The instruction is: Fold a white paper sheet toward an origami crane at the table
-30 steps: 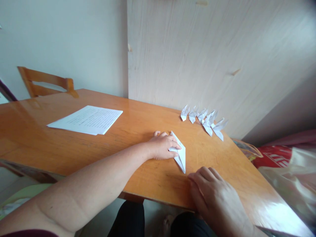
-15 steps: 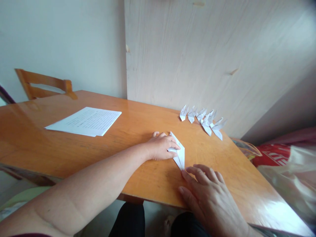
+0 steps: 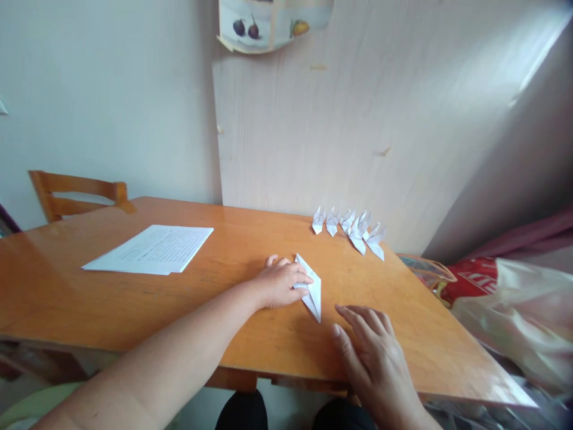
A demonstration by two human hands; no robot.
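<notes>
A white folded paper, long and pointed at both ends, lies flat on the wooden table. Its left edge is held down by my left hand, with thumb and index finger on the paper and the other fingers loosely bent beside it. The part beneath those fingers is hidden. To the right of the paper's near tip, my right hand hovers low by the table's front edge. Its thumb and fingers are apart, holding nothing and not touching the paper.
Several white folded paper pieces with raised points stand in a row at the back right. A stack of printed sheets lies to the left, near a wooden chair. Bags sit beyond the right edge; a wall board borders the back.
My right hand reached the folded paper's near tip half a second ago, then drew away to the right. My left hand keeps its hold. The view has tilted up, showing a fruit picture.
</notes>
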